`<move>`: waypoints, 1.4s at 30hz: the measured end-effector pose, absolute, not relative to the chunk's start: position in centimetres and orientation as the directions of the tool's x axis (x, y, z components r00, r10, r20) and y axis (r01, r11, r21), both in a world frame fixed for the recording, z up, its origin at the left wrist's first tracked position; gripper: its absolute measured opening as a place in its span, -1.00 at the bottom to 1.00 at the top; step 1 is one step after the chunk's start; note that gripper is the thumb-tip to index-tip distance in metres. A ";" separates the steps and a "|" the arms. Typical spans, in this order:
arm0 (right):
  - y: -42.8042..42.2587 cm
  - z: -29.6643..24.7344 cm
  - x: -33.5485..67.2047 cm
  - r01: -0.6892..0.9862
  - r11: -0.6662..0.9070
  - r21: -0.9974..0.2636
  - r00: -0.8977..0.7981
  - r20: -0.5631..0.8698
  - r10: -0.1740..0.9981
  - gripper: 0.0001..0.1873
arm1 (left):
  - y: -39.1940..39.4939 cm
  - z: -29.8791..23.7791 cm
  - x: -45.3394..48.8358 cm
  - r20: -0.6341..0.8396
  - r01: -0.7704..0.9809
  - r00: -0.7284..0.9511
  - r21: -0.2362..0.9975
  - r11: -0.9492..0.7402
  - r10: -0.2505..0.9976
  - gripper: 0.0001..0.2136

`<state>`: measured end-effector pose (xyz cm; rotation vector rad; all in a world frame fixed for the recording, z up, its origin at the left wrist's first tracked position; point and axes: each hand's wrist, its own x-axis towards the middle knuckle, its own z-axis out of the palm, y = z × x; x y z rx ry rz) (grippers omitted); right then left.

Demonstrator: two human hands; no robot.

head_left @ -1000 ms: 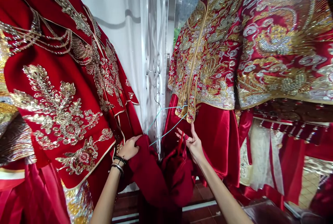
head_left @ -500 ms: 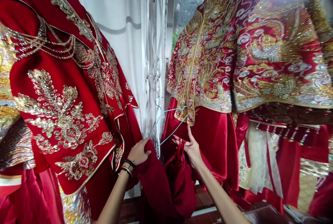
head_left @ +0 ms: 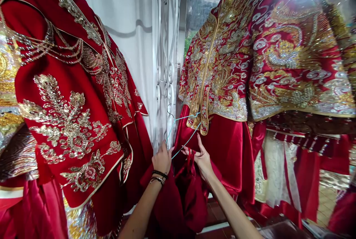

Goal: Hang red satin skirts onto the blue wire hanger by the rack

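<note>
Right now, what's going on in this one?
A person stands between a hanging red jacket with gold embroidery and a second one opposite. Their left hand, bracelets at the wrist, has its grip closed on the top of a bundled red cloth, just below a light blue wire hanger. The right hand is at a loop of the same cloth, index finger raised; whether it pinches the loop is unclear.

Head-worn camera looks forward and slightly down, close to hanging red robes [head_left: 69, 113].
</note>
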<state>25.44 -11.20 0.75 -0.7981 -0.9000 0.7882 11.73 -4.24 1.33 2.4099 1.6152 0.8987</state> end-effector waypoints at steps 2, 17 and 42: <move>-11.3 0.8 25.6 -0.233 0.486 -0.842 0.416 0.366 0.833 0.24 | -3.9 1.2 11.8 0.418 0.848 0.250 0.340 -0.405 0.874 -0.55; -12.6 1.4 29.1 -0.160 0.499 -0.852 0.520 0.357 0.776 0.12 | -0.1 6.6 2.0 0.428 0.843 0.495 -0.024 -0.538 0.756 -0.53; -15.4 2.7 33.7 0.010 0.645 -0.764 0.803 0.390 0.451 0.03 | 3.3 6.8 1.6 0.493 0.689 0.551 0.187 -0.700 0.674 -0.54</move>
